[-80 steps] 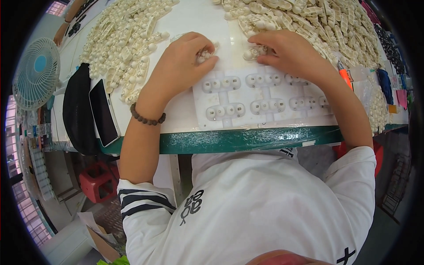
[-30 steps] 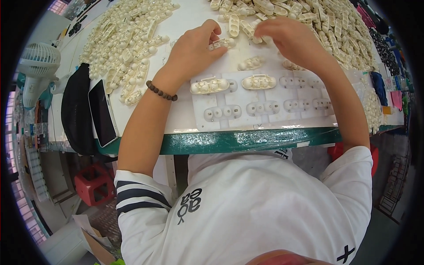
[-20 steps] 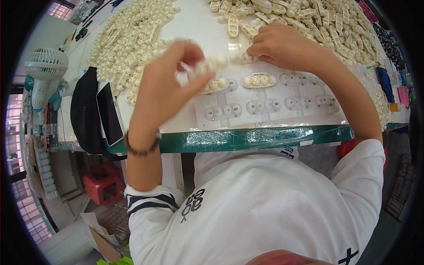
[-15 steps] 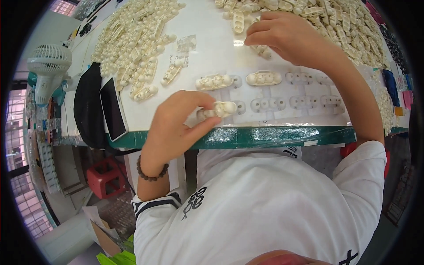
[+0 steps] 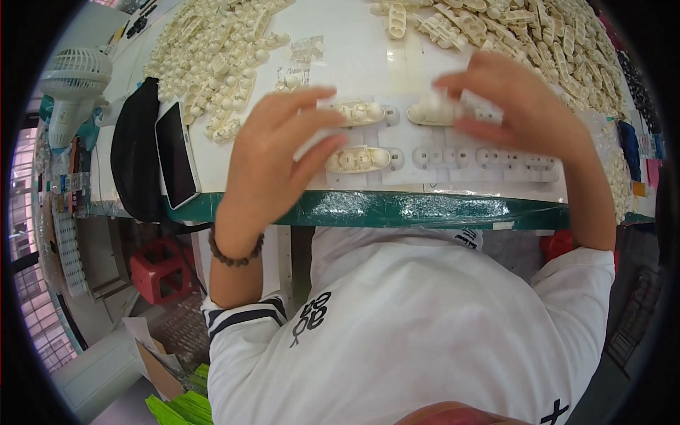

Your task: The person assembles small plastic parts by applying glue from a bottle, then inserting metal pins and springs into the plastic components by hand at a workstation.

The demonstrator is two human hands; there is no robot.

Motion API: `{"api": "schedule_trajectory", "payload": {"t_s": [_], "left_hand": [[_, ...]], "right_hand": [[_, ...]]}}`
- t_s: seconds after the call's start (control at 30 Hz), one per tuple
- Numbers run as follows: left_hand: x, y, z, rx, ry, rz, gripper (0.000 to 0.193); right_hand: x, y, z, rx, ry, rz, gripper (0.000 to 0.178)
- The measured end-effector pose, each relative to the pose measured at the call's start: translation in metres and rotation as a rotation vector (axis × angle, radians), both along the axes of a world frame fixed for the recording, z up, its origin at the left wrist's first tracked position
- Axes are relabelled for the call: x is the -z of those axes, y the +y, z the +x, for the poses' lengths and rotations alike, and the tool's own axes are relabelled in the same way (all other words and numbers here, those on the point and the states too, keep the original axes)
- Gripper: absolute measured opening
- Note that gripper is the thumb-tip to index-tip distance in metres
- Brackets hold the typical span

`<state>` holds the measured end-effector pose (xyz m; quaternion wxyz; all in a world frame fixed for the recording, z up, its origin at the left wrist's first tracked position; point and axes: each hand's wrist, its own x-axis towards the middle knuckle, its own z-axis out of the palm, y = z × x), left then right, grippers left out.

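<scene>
Left hand [image 5: 265, 159] is at white plate's [image 5: 470, 175] left end, fingers parted, nothing gripped. Right hand [image 5: 528, 106] is over plate's rear right, fingers spread, blurred; can't tell if it grasps anything. Cream pieces [image 5: 358, 161] sit on plate: one front left, two along rear. Cream piles [image 5: 209, 60] lie behind plate.
</scene>
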<state>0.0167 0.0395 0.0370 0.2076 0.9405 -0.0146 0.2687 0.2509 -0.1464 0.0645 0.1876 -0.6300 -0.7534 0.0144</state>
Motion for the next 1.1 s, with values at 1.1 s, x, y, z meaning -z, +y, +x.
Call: {"api": "schedule_trajectory", "payload": {"t_s": [1.1], "left_hand": [[0.031,0.039,0.153,-0.064,0.224,-0.039,0.034]], "right_hand": [[0.036,0.004,0.051,0.284,-0.156,-0.107,0.024]]}}
